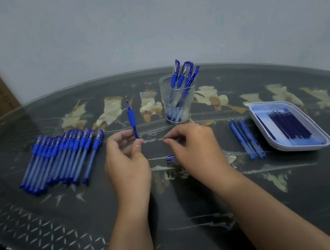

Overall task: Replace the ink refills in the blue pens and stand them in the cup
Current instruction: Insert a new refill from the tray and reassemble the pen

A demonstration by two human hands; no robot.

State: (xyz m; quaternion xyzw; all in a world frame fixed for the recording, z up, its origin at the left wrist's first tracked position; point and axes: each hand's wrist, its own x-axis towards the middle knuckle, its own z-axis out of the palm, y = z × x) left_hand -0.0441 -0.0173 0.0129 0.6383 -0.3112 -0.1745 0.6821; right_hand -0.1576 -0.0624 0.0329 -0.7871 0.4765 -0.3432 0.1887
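Head view: the left hand (124,153) grips an uncapped blue pen (132,119) upright, tip up, above the desk (45,219). The right hand (193,146) is just beside it, fingertips drawn together; whether they pinch anything cannot be told. A blue cap (171,158) lies between the hands. A row of capped pens (61,158) lies at the left. The cup (166,98) behind holds several pens. Loose refills (246,138) lie beside a white tray (306,146) of refills.
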